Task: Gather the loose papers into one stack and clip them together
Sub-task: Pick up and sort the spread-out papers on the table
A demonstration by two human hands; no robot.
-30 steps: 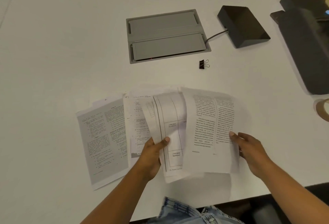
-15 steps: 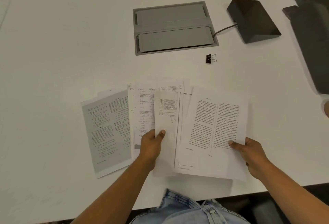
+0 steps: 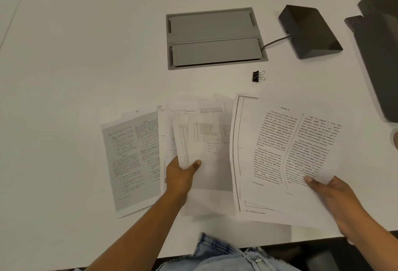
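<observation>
Left hand [image 3: 182, 176] pinches the table-printed sheets [image 3: 206, 141], right hand [image 3: 336, 195] grips the two-column page [image 3: 295, 148] plus probably one beneath, fanned for merging; binder clip [image 3: 258, 76] waits untouched.

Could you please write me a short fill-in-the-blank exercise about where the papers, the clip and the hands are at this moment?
1. The right hand holds the sheet printed in ____ columns of text.
2. The binder clip lies on the white table between the papers and the grey ____ set into the tabletop.
3. The left hand pinches sheets that show a printed ____.
4. The binder clip is coloured ____.

Missing words: two; cable hatch; table; black
</observation>
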